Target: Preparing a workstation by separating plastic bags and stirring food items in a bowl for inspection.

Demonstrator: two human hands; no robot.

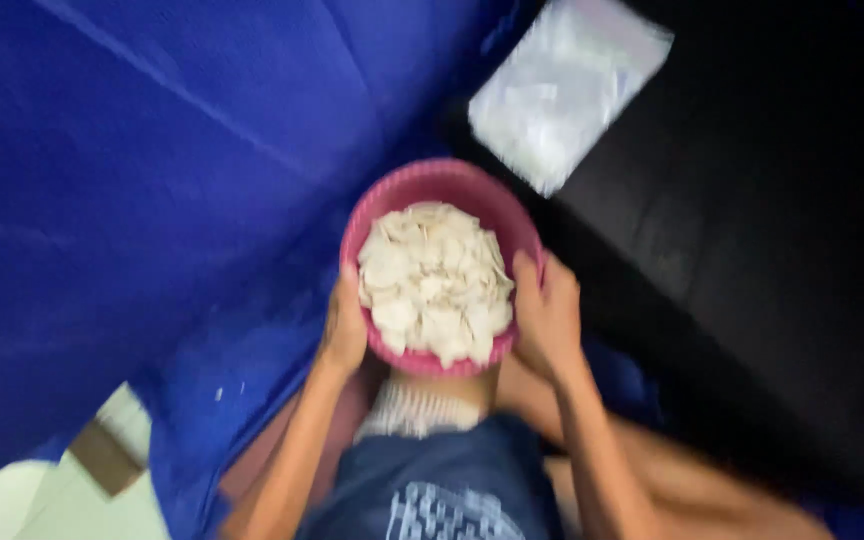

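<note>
1. The left hand (344, 328) clasps the left rim of a pink basket (452, 185), fingers curled tight against its side.
2. The right hand (548, 318) grips the right rim likewise.
3. Pale, flat chips (432, 280) fill the basket, held above the blue tarp (152, 180), near its right edge.
4. A clear plastic bag (564, 90) lies beyond on a dark surface (772, 220).

Chips (434, 280) in basket (442, 178), tarp (152, 180) left

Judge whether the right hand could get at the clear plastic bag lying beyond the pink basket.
Probably not right now: the right hand grips the pink basket, and the plastic bag lies beyond it.
</note>
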